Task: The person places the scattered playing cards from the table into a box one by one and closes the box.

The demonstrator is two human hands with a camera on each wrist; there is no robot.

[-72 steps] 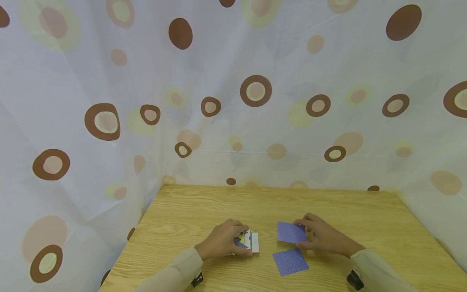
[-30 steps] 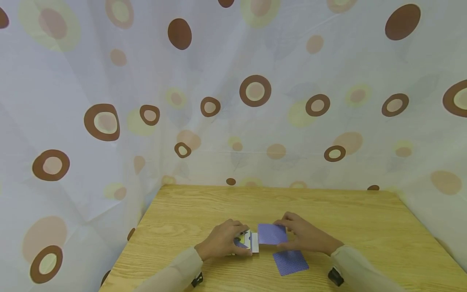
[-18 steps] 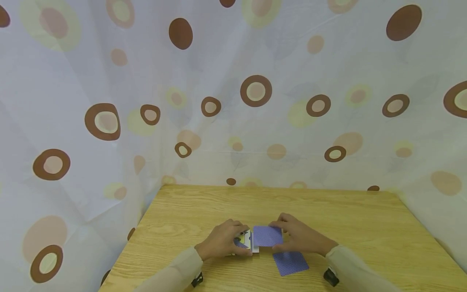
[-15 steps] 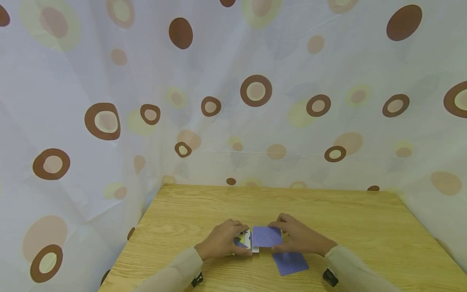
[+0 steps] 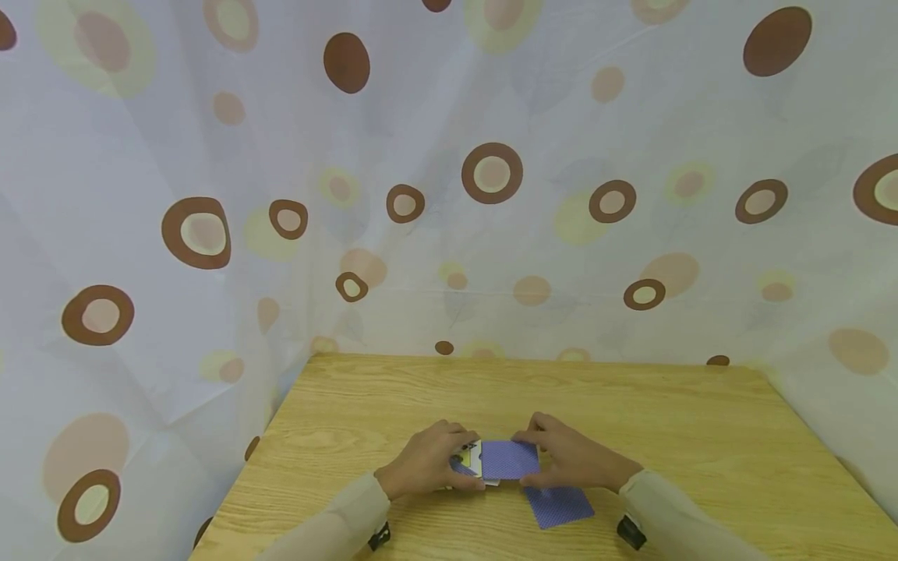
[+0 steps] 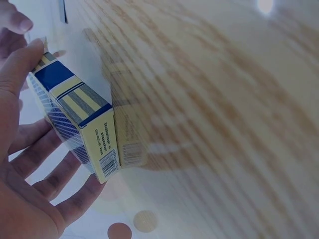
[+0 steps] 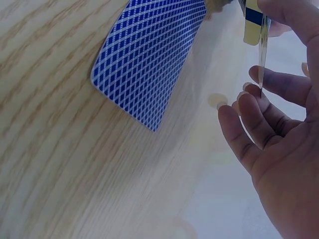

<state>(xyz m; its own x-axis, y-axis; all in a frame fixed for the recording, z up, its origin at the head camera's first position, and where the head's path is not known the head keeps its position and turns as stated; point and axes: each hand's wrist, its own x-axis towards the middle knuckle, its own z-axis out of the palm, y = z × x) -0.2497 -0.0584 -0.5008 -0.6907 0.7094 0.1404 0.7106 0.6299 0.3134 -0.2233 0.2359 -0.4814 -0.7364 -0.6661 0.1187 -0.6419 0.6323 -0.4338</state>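
My left hand (image 5: 426,465) grips a playing-card box (image 6: 82,107), thumb on one narrow side and fingers on the other, with the box resting on the table. In the head view its open end points right, and a bit of white flap (image 5: 493,482) shows. My right hand (image 5: 578,458) pinches a blue-backed playing card (image 5: 510,460) by its edges, level at the mouth of the box; whether it is one card or a thin stack I cannot tell. Another blue-backed card (image 5: 559,509) lies flat on the table just below the right hand, its diamond pattern plain in the right wrist view.
The wooden table (image 5: 365,397) carries all of this. Behind it and along its sides hangs a white curtain (image 5: 421,257) with brown and yellow dots. Light sleeves (image 5: 351,510) and dark wrist straps are on both forearms.
My right hand has moved left with its card, from above the loose card to the box, and the card has come down level, covering most of the flap. The left hand and box stay put.
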